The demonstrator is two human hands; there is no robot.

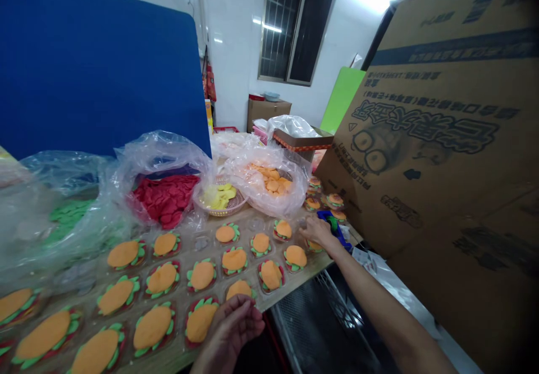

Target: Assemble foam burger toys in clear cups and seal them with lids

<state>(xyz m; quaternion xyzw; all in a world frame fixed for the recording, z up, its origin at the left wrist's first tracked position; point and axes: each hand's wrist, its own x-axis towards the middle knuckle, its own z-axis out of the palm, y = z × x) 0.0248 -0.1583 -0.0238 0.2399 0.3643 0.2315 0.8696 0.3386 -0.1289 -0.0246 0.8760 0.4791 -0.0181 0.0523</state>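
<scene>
Several toy burgers with orange tops, green leaves and red rims lie in rows on the wooden table [252, 217], for example one burger [234, 259] in the middle. My left hand [234, 329] rests at the table's near edge, fingers curled, touching the nearest burger [199, 321]. My right hand [316, 231] reaches far to the right end of the rows and presses on a burger [313, 245] there, beside a blue tool [332, 223]. Whether it grips that burger I cannot tell.
Clear plastic bags hold red pieces [165, 199], green pieces [67, 217] and orange pieces [272, 182]; a small basket [222, 200] holds yellow pieces. A large cardboard box [446, 138] stands at right, a blue panel [96, 65] at back left. More burgers [332, 201] sit by the box.
</scene>
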